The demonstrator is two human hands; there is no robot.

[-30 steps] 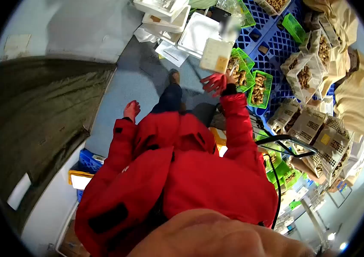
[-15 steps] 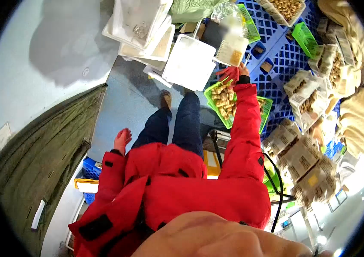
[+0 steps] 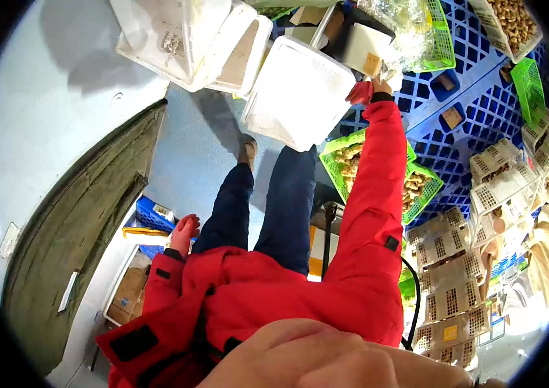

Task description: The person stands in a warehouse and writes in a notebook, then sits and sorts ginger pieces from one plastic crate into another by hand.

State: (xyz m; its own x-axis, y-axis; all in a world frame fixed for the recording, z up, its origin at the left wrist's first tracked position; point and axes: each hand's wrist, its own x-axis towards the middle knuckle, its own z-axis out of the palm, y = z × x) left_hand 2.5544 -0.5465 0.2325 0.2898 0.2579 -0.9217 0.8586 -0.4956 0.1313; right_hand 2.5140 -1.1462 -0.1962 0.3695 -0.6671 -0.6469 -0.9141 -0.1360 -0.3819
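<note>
My right hand (image 3: 383, 88) reaches out at the upper middle. A crumpled red glove (image 3: 360, 94) is bunched in its closed fingers. Just beyond the fingertips lies a white notepad (image 3: 364, 50) with a tan square on it. Left of this hand, a white plastic bin (image 3: 297, 94) stands close to the glove. Beneath my right forearm are green baskets (image 3: 426, 205) of knobbly brown produce, partly hidden by the sleeve. My left hand (image 3: 186, 231) hangs low beside my leg, red-covered, fingers loosely bent, with nothing visible in them.
Nested white bins (image 3: 177, 48) stand at the upper left. Blue slatted pallets (image 3: 462, 84) fill the upper right, with a green basket (image 3: 530, 90) on them. Stacked cream crates (image 3: 449, 278) rise on the right. A dark green curtain (image 3: 74, 252) hangs at left.
My right hand has moved slightly up and right, closer to the notepad, and the glove looks more bunched. My left hand has dropped slightly. The view has shifted, bringing the white bins closer.
</note>
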